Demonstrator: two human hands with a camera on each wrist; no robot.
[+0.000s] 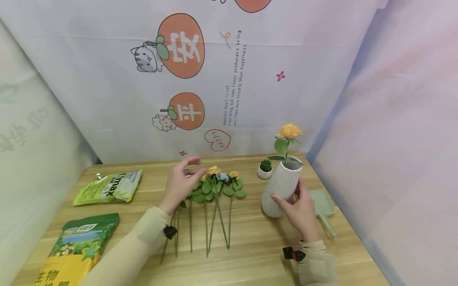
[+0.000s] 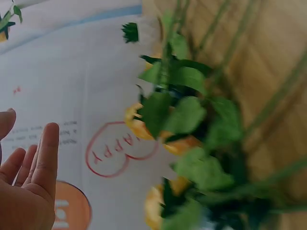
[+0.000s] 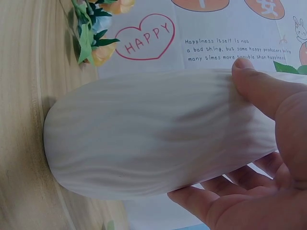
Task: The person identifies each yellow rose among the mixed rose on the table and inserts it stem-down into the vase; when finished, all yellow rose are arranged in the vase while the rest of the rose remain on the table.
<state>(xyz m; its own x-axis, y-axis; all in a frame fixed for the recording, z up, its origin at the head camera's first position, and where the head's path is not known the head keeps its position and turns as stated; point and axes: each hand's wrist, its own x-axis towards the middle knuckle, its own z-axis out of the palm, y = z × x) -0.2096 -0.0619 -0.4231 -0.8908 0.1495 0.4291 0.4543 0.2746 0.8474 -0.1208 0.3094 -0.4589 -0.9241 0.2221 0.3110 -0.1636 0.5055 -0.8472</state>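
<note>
White printed sheet (image 1: 264, 95) w/ orange fruit motifs is hanging at the back, behind a wood-grain tabletop (image 1: 257, 258). Yellow-and-green bag (image 1: 76, 252) is lying at bottom L, running out of the head view. Loose flowers (image 1: 208, 186), mostly yellow w/ one pale blue, are lying side by side mid-tabletop, blooms twd. the sheet, green stems pointing twd. the viewer. Smaller "Umax" bag (image 1: 116, 188), lime green & white, is lying on the far L.

Pale vase (image 1: 276, 192) w/ a wavy surface is sitting R of the loose flowers, well apart from them, mouth up; can't tell if it's tilting slightly.

Hands, both in cream sleeves: R hand (image 1: 302, 208) is gripping the vase from its R side, thumb on the near face, fingers curving round the other side. L hand (image 1: 182, 184) is hovering just beside & above the L end of the blooms, thumb & fingers spread well apart, holding nothing; vase is standing well off to its R.

Pale green dustpan (image 1: 323, 204) is lying just R of the R hand. Single yellow flower (image 1: 290, 131) is standing in the vase, bloom above the rim. Tiny potted succulent (image 1: 265, 169) is sitting near the vase, back-L of it.
</note>
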